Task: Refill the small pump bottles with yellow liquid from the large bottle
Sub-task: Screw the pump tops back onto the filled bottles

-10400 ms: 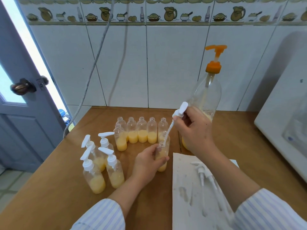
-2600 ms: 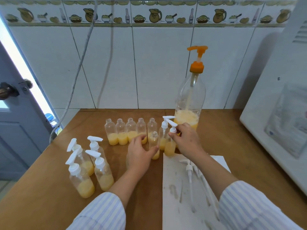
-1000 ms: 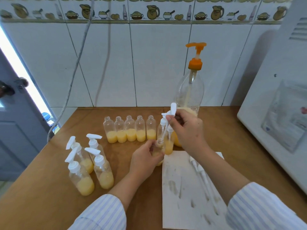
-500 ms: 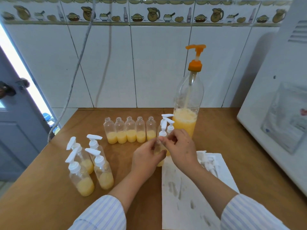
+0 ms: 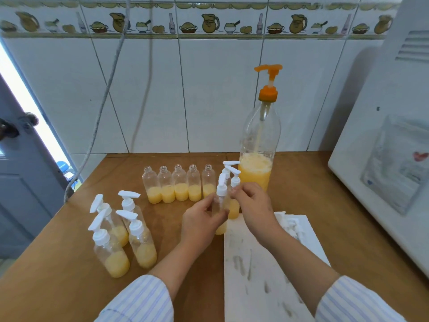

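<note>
White tiles back the wooden table [image 5: 301, 187] you work at. Your left hand [image 5: 200, 219] grips a small bottle [image 5: 220, 225] at mid-table, and your right hand [image 5: 251, 202] pinches its white pump [image 5: 221, 188] at the neck. Two capped bottles [image 5: 233, 196] stand just behind, touching the large bottle [image 5: 258, 159]. Five open bottles [image 5: 178, 185] line up to the left; four capped ones [image 5: 123, 233] cluster near the table's left edge. A white sheet [image 5: 260, 275] with loose pumps [image 5: 290, 225] lies right, beside a white appliance [image 5: 383, 147]. Bare wood lies open between the cluster and your left arm.
</note>
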